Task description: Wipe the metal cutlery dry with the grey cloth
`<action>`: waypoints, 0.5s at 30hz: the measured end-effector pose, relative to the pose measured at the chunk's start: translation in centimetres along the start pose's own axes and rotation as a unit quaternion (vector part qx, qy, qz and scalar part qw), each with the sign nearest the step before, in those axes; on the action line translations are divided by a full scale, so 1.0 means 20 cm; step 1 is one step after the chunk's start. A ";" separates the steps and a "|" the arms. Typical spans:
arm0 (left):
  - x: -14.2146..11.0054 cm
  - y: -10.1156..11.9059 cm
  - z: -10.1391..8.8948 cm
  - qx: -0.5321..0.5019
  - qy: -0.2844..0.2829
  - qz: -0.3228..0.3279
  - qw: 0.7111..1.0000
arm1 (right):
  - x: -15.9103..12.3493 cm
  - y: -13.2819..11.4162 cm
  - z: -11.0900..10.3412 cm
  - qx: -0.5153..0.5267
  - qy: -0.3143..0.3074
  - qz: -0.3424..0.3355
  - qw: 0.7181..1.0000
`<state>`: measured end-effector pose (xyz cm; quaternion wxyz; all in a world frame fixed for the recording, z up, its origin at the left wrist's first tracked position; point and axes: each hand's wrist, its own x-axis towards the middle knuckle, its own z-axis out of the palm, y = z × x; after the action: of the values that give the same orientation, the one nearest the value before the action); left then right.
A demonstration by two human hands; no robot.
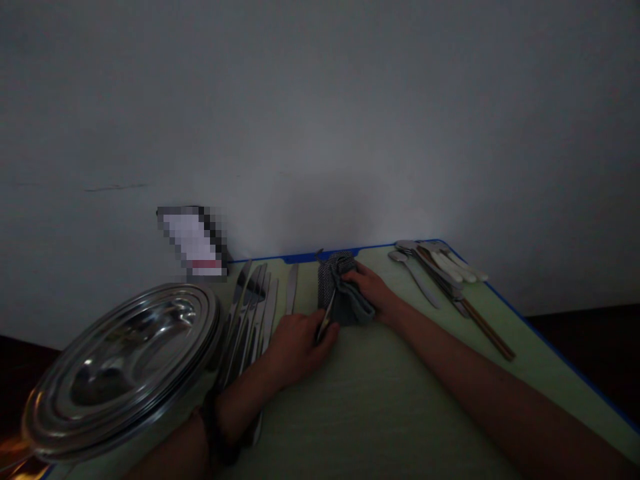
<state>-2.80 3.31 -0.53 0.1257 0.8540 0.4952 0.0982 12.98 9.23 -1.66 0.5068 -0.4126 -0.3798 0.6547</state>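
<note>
My left hand point(305, 343) is closed around the handle of a piece of metal cutlery point(327, 317) that slants up and away from me. Its kind is unclear, since the cloth hides most of its far part. A grey-green, dark-patterned cloth point(350, 303) is gripped by my right hand point(373, 287), folded about the cutlery. Just left of my hands lies a single table knife point(292, 288). Beyond it, several more knives point(257, 300) rest side by side, partly covered by my left wrist and forearm.
Stacked oval metal dishes point(115, 373) stand at the table's left. Behind them a blurred-out device point(193, 243) leans against the wall point(320, 120). Spoons point(417, 280), white-handled cutlery point(457, 267) and brown sticks point(487, 327) lie at the right of the blue-edged green table point(390, 400).
</note>
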 end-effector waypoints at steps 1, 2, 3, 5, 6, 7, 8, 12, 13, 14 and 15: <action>0.00 0.00 0.00 0.002 -0.001 0.000 1.000 | 0.00 0.00 0.00 0.001 -0.001 0.000 1.000; 0.00 0.00 0.00 0.004 -0.002 -0.001 1.000 | 0.00 0.00 0.00 0.001 -0.002 0.000 1.000; 0.00 0.00 0.00 0.005 -0.002 -0.003 1.000 | 0.00 0.00 0.00 0.000 -0.002 -0.001 1.000; 0.00 0.00 0.00 0.011 -0.001 -0.006 1.000 | 0.01 0.00 0.00 -0.002 0.000 -0.001 1.000; 0.00 0.00 0.00 0.013 0.000 -0.006 1.000 | 0.01 0.00 0.00 -0.002 0.002 0.001 1.000; 0.00 0.00 0.00 0.015 0.000 -0.006 1.000 | 0.00 0.00 0.00 -0.002 0.003 0.002 1.000; 0.00 0.00 0.00 0.016 0.000 -0.006 1.000 | 0.00 0.00 0.00 0.000 0.003 0.003 1.000; 0.00 0.01 0.00 0.016 -0.003 -0.009 1.000 | 0.00 -0.01 0.00 -0.001 0.001 0.011 1.000; 0.00 0.00 0.00 0.016 -0.003 -0.009 1.000 | -0.01 -0.01 0.00 -0.001 0.001 0.012 1.000; 0.00 0.00 0.00 0.014 -0.004 -0.009 1.000 | -0.01 -0.01 0.00 -0.001 0.001 0.011 1.000; 0.00 0.00 0.00 0.013 -0.004 -0.010 1.000 | -0.01 -0.01 0.00 0.000 0.000 0.010 1.000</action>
<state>-2.77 3.25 -0.43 0.1182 0.8511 0.5041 0.0870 13.00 9.14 -1.47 0.5001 -0.4164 -0.3756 0.6599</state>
